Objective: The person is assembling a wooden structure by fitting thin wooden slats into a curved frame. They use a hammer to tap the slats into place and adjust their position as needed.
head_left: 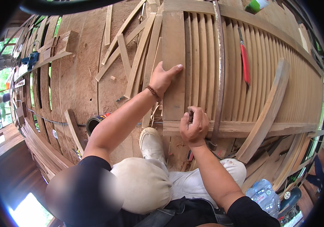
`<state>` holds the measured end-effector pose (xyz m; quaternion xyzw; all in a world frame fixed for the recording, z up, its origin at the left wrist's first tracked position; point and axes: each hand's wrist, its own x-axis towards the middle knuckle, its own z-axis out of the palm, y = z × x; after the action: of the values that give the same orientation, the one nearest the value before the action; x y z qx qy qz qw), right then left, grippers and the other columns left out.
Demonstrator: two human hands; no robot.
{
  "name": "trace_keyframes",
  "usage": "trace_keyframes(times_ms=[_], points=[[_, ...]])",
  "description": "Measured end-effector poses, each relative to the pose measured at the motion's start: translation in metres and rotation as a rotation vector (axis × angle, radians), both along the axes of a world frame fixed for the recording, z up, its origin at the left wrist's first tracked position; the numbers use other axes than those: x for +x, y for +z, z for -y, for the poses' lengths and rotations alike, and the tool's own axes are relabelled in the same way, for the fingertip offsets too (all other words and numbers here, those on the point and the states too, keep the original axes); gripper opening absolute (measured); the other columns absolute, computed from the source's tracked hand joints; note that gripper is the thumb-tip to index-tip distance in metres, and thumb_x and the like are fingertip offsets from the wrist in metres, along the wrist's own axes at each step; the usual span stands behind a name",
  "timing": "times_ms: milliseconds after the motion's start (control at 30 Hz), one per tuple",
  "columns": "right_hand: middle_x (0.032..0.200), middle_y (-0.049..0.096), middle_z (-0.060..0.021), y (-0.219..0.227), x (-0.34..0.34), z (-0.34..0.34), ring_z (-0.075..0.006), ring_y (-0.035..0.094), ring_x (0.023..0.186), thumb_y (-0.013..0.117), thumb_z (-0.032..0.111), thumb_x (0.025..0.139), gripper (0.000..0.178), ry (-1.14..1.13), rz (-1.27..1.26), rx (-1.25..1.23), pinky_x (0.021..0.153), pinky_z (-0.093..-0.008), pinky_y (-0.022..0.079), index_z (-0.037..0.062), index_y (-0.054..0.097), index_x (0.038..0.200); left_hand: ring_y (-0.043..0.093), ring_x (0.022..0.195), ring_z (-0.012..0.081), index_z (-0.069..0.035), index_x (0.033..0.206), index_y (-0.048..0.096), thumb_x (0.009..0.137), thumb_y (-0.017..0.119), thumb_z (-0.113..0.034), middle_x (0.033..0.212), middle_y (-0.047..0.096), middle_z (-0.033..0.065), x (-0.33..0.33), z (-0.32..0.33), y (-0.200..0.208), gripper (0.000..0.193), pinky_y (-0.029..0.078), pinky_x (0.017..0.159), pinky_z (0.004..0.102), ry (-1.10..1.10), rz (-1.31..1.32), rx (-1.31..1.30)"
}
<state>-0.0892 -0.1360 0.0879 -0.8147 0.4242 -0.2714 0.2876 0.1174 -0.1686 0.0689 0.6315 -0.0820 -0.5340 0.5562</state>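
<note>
A louvered wooden panel (174,41), with a row of slanted slats inside a broad frame, lies in front of me. My left hand (162,81) grips the panel's left edge, thumb over the top and most fingers hidden beyond the edge. Closed in a pinch, my right hand (195,126) rests by the panel's near left corner. A small dark bit shows at its fingertips, too hidden to name. Across the panel runs a rusty metal bar (219,64), just right of my right hand. On the slats lies a slim-bladed tool with a red handle (244,64).
A curved wooden piece (264,113) leans over the panel's near rail. Loose wooden strips (143,56) are piled left of the panel on the dusty boards (82,75). A dark roll (93,124) sits beside my left forearm. Clear plastic bottles (264,196) stand at lower right.
</note>
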Motion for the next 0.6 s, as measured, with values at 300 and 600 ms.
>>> trace_keyframes(times_ms=[300,600], points=[[0.080,0.063,-0.0145,0.029,0.025,0.015,-0.0315,0.063,0.068,0.066,0.007,0.087,0.006,0.087,0.141,0.206,0.064,-0.0408,0.052,0.0021,0.062,0.089,0.069,0.098,0.0201,0.004,0.127,0.055,0.090,0.081,-0.032,0.112,0.070,0.0147,0.005,-0.003,-0.003,0.058,0.059,0.084,0.0351,-0.015,0.123,0.009],[0.106,0.074,-0.0197,0.090,0.250,0.063,-0.0356,0.073,0.098,0.059,0.023,0.093,0.027,1.042,-0.475,0.082,0.086,-0.0476,0.058,0.0021,0.074,0.102,0.068,0.111,0.0325,0.012,0.145,0.043,0.078,0.082,-0.062,0.119,0.067,0.0274,0.003,0.007,-0.019,0.107,0.055,0.094,0.0445,-0.223,0.395,0.292]])
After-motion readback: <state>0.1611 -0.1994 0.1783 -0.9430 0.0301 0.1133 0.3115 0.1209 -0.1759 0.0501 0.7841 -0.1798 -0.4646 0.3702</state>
